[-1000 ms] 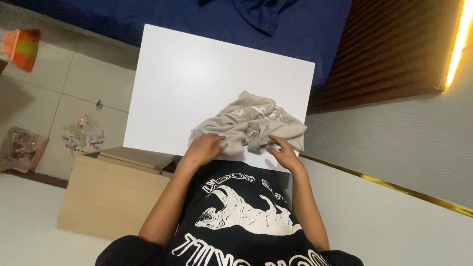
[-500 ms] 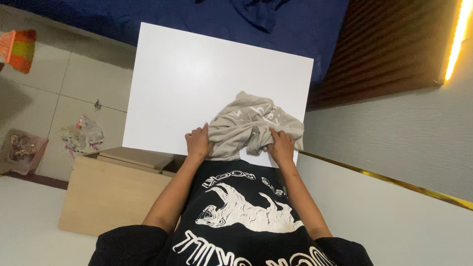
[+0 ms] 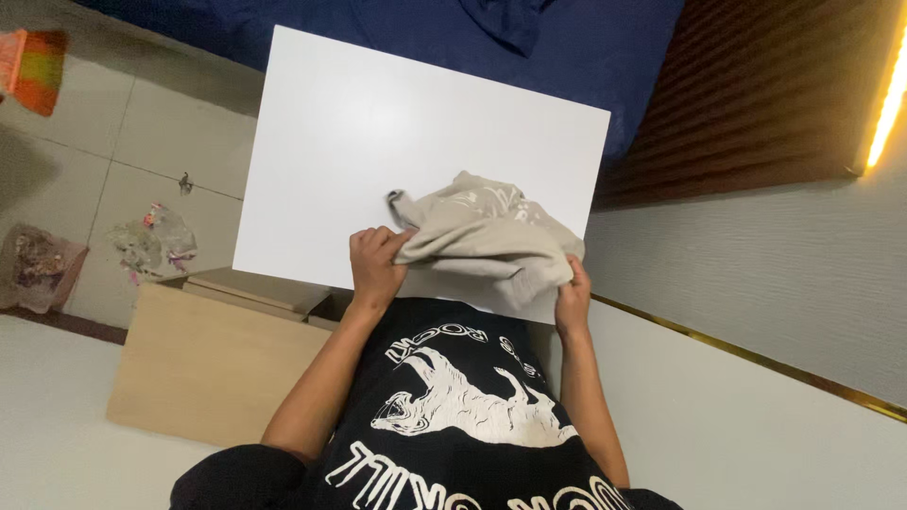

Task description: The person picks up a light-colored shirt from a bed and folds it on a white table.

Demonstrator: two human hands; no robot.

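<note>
A crumpled beige garment [image 3: 482, 236] with white print lies on the near right part of a white table [image 3: 378, 142]. My left hand [image 3: 373, 264] grips its left edge near the table's front. At the right, my right hand [image 3: 572, 295] clutches the garment's other edge by the table's corner. The cloth is stretched between both hands, and part of it is lifted off the table.
A dark blue bed cover [image 3: 472, 28] lies beyond the table. A cardboard box [image 3: 203, 364] stands at the near left. On the tiled floor at left are crumpled plastic wrappers [image 3: 151, 241] and an orange object [image 3: 33, 66]. A grey wall [image 3: 756, 246] is at right.
Both hands have closed on the garment's edges and moved apart, pulling it wider. The right hand has shifted toward the table's right corner.
</note>
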